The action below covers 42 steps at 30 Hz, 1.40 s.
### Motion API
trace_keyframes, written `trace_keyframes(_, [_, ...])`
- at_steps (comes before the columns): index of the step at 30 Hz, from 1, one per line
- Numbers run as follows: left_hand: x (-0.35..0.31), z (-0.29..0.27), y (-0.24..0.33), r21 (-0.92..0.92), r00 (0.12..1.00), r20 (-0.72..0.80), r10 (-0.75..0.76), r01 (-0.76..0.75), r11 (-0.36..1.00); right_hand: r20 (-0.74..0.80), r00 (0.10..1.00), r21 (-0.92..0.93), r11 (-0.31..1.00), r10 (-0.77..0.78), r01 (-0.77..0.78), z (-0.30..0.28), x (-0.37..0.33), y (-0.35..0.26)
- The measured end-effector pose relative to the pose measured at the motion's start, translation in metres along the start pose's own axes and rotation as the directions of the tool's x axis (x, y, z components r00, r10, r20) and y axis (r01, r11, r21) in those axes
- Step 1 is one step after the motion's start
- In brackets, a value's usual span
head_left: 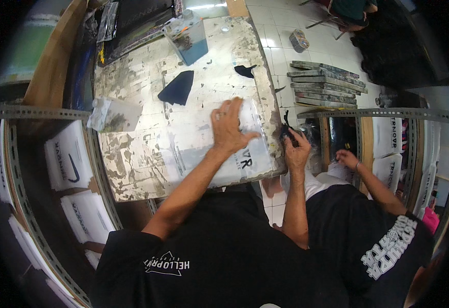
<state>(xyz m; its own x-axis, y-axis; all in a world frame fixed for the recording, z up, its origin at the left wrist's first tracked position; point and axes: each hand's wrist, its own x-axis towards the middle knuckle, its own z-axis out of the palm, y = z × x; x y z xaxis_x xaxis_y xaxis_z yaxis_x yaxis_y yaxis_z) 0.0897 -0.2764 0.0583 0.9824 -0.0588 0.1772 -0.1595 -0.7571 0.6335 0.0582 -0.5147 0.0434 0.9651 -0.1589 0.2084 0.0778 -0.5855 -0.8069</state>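
Observation:
My left hand [227,127] lies with its fingers spread on a flat plastic packaging bag [193,154] with dark print, near the front right of the worn table [127,169]. My right hand [298,150] is just past the table's right edge, its fingers pinched on a small dark cloth scrap [286,132]. A thin dark strip sticks up from that scrap. Farther back on the table are a larger dark cloth piece [177,88] and a smaller dark scrap [245,71].
A plastic container with blue contents [196,49] stands at the back, a cloudy container [116,115] at the left. Metal shelves hold white packages [70,159]. Stacked frames [327,84] are on the tiled floor. A co-worker [363,220] is close at my right.

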Motion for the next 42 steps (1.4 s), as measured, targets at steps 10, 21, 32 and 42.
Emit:
trace_keyframes(10, [-0.012,0.022,0.0,0.137,0.952,0.275,-0.134,0.099,0.986,0.392,0.872,-0.307,0.852,-0.294,0.425,0.027,-0.025,-0.018])
trace_keyframes(21, [-0.009,0.029,0.0,0.219,0.929,0.309,-0.204,0.139,0.966,0.477,0.84,-0.314,0.842,-0.26,0.439,0.046,-0.014,-0.019])
trace_keyframes(32, [-0.011,0.028,0.003,0.239,0.929,0.301,-0.214,0.144,0.96,0.496,0.822,-0.352,0.8,-0.28,0.485,0.062,0.009,-0.024])
trace_keyframes(42, [-0.013,0.026,0.004,0.203,0.94,0.292,-0.176,0.119,0.972,0.402,0.85,-0.388,0.777,-0.342,0.496,0.091,0.046,-0.024])
